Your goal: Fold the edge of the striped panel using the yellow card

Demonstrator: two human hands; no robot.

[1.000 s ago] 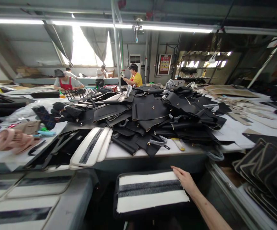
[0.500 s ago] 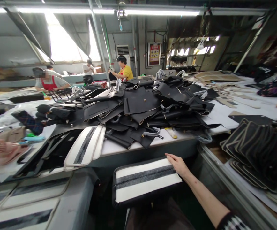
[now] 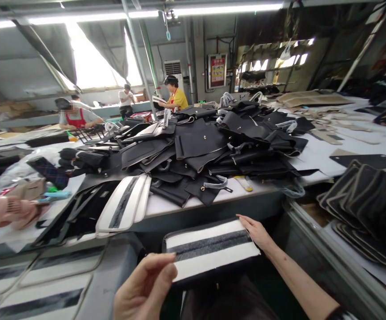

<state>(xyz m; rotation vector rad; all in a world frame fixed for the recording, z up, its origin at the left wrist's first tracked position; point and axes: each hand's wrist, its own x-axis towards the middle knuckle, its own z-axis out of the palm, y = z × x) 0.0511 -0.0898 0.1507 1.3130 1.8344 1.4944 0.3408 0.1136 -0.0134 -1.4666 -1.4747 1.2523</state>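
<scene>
Both hands at a striped panel, right hand (image 3: 258, 232) flat on its far right corner, left hand (image 3: 146, 284) raised by its near left corner.

Striped panel (image 3: 209, 249) (white with a grey band, dark edging) lying just below the edge of the surface (image 3: 213, 206). Left fingers loosely curled, thumb up, holding nothing; right fingers extended, resting on the panel. Beyond the panel, a heap of black leather pieces (image 3: 206, 151); left of the panel, another striped piece (image 3: 124, 204) overhanging the surface edge.
</scene>
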